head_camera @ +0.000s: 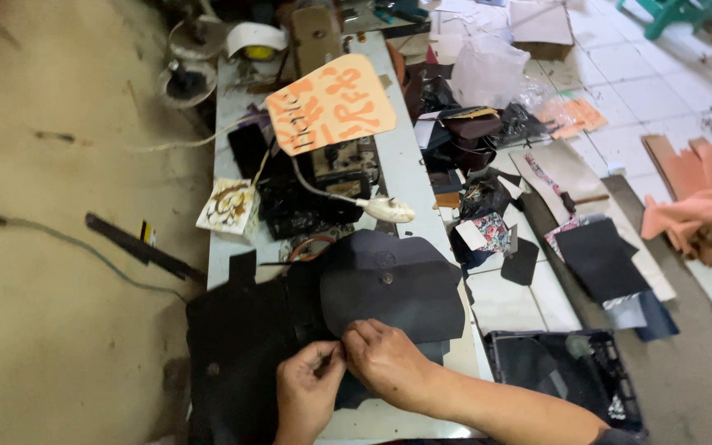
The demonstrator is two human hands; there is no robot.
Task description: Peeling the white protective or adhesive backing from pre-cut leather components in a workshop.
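2 hands (306, 395), 1 lamp (385, 208), 1 crate (570, 371), approx 2 tape rolls (255, 37)

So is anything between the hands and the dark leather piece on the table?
Nothing visible. The left hand and the right hand already touch the lower edge of the leather piece, pinching it between the fingertips.

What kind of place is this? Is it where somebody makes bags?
Probably a small leather or bag-making workshop. Both hands pinch a dark bag flap on a sewing machine table, a sewing machine stands behind it, and cut scraps lie about the tiled floor.
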